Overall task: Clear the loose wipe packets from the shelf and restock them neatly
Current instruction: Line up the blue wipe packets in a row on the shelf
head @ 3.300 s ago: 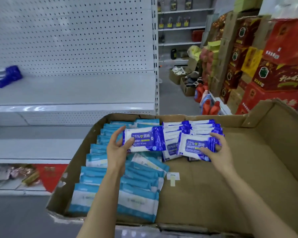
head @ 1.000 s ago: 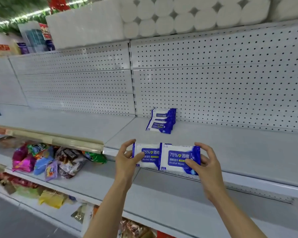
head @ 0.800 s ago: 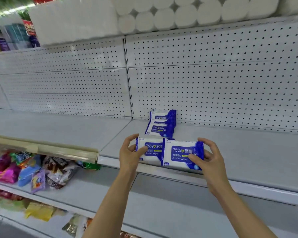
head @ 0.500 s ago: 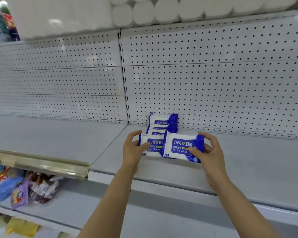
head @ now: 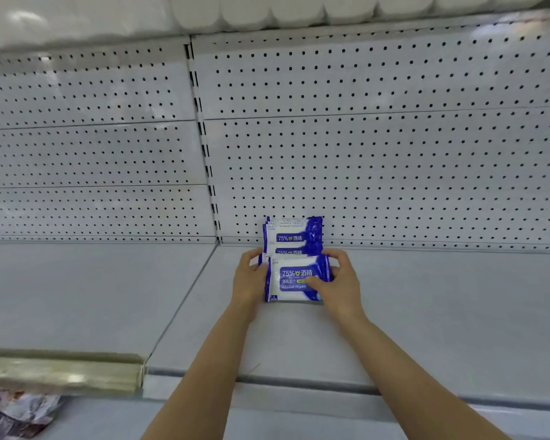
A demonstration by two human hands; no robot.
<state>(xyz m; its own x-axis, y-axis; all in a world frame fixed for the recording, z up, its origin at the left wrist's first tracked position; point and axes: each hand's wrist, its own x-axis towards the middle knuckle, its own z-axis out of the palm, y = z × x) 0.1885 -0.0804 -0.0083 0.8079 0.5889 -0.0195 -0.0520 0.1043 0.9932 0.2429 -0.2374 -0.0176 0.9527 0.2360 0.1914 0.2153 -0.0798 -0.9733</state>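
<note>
1. Grey metal shelf (head: 426, 312), flat and matte, filling the middle of the view; seam running front to back at left of centre, meeting a second shelf panel (head: 77, 296).
2. White pegboard back wall (head: 378, 154), dotted with rows of dark holes; slotted upright (head: 204, 147) dividing two bays.
3. Overhead: white paper rolls (head: 267, 11) on the tier above, blurred.
4. Front lip of left panel carrying a yellowish price rail (head: 61, 373); below it, crumpled snack bags (head: 23, 414) on a lower tier, out of focus.
5. Wipe packets standing at back (head: 294, 236): blue-and-white, upright, leaning on the pegboard just right of the upright; count unclear, at least two overlapping labels visible.
6. Front packet (head: 294, 279): same blue-and-white print, "75%" and "Alcohol Wipes" legible, standing on its lower edge on the shelf, directly before the back packets and touching or nearly touching them.
7. Left hand (head: 250, 279): at the packet's left edge, fingers curled behind it, thumb at the upper corner. A second packet edge visible just behind, at left.
8. Right hand (head: 337, 281): thumb across the label face, fingers wrapped over the right edge; clamped on the packet.
9. Both forearms bare, reaching in from the lower edge.
</note>
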